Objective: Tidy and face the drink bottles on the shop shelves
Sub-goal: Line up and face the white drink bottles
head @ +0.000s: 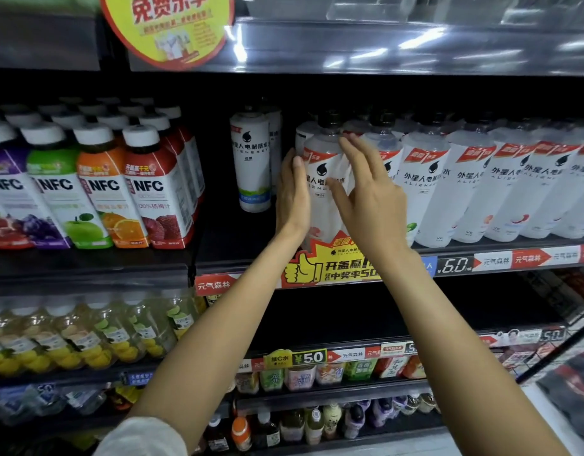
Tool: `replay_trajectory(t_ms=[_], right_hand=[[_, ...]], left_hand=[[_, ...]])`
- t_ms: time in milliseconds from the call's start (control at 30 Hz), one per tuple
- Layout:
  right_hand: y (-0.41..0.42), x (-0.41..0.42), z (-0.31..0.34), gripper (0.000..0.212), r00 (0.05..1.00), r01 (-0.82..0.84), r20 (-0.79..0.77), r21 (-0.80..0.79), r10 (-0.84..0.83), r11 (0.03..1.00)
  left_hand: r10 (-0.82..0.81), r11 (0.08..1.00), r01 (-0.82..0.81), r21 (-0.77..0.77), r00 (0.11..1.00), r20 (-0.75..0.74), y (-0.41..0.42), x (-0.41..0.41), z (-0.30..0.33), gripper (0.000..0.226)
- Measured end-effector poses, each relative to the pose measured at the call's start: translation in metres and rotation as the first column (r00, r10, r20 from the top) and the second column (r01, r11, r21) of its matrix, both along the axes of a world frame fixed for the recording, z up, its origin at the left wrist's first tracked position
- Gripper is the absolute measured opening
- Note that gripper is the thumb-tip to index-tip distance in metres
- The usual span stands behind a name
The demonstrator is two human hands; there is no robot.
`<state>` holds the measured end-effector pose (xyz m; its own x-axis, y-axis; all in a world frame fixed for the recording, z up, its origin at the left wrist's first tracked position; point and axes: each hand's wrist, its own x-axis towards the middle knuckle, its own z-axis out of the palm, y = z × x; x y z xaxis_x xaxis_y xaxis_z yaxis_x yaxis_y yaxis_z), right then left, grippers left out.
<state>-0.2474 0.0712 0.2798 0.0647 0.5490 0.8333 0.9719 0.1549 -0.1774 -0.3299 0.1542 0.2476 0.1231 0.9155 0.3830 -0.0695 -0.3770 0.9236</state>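
Both hands bracket front bottle (322, 179), upright, btwn palms. Left hand (292, 195) flat vs its left side, fingers together; right hand (369, 195) fingers spread, nearer label front.

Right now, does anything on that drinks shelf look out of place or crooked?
Yes. A white can-shaped bottle stands alone in a dark gap between the NFC juice bottles and the row of clear bottles. Both hands, left hand and right hand, flank the end bottle of that row.
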Motion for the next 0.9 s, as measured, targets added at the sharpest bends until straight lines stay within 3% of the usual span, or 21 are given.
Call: replay_trajectory(t_ms=[100, 167, 233, 333, 500, 667, 767, 900], right_hand=[[-0.008, -0.020, -0.007, 0.030, 0.996, -0.087, 0.043, 0.069, 0.084, 0.994], [-0.009, -0.041, -0.012, 0.026, 0.982, -0.168, 0.101, 0.067, 0.160, 0.984], [-0.003, -0.059, -0.014, 0.026, 0.968, -0.218, 0.128, -0.006, 0.217, 0.976], [0.023, -0.078, -0.017, 0.034, 0.969, -0.227, 0.071, -0.117, 0.236, 0.967], [0.072, -0.090, -0.022, 0.063, 0.991, -0.133, -0.053, -0.296, 0.123, 0.946], [0.099, -0.088, -0.025, 0.078, 0.913, -0.288, -0.384, -0.359, 0.141, 0.888], [0.103, -0.084, -0.032, 0.076, 0.885, -0.325, -0.440, -0.344, 0.155, 0.881], [0.108, -0.085, -0.040, 0.075, 0.854, -0.405, -0.464, -0.311, 0.234, 0.860]], left_hand=[[0.193, 0.959, -0.152, 0.238, 0.969, -0.157, -0.002, -0.032, -0.008, 0.054], [0.356, 0.859, -0.245, 0.449, 0.917, -0.181, 0.003, -0.061, -0.015, 0.048], [0.457, 0.789, -0.294, 0.540, 0.868, -0.195, 0.016, -0.085, -0.021, 0.050], [0.476, 0.808, -0.291, 0.513, 0.834, -0.277, 0.035, -0.103, -0.021, 0.070], [0.341, 0.897, -0.188, 0.399, 0.869, -0.358, 0.060, -0.101, -0.016, 0.097], [0.180, 0.959, -0.073, 0.272, 0.902, -0.393, 0.087, -0.096, -0.015, 0.106], [0.220, 0.949, -0.087, 0.302, 0.871, -0.440, 0.095, -0.095, -0.018, 0.103], [0.408, 0.888, -0.198, 0.416, 0.758, -0.510, 0.088, -0.104, -0.023, 0.096]])
